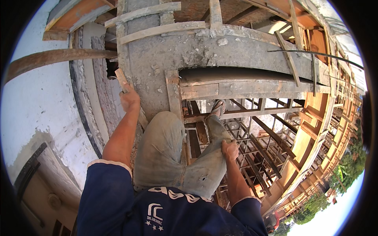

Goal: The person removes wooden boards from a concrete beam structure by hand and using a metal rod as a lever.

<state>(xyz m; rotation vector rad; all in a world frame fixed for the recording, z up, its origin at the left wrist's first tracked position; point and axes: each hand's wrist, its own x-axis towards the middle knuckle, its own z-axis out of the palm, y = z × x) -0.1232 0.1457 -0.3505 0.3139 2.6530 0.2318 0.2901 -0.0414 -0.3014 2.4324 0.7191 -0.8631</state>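
My left hand (130,99) is stretched forward and closed around a wooden piece (121,78) that stands against the rough grey concrete beam (197,53). Whether it is a tool handle or a loose slat I cannot tell. My right hand (230,150) rests on my right knee, fingers curled on the grey trouser leg (208,165). My right foot in a sandal (217,107) stands on a wooden crosspiece of the scaffold. My left knee (163,133) is bent close to the beam.
Wooden formwork boards (244,88) are nailed across the concrete. Below my legs a timber scaffold frame (260,149) drops several storeys. A white plastered wall (39,102) is on the left. A bent steel bar (315,54) sticks out at the upper right. Trees (346,169) lie far below.
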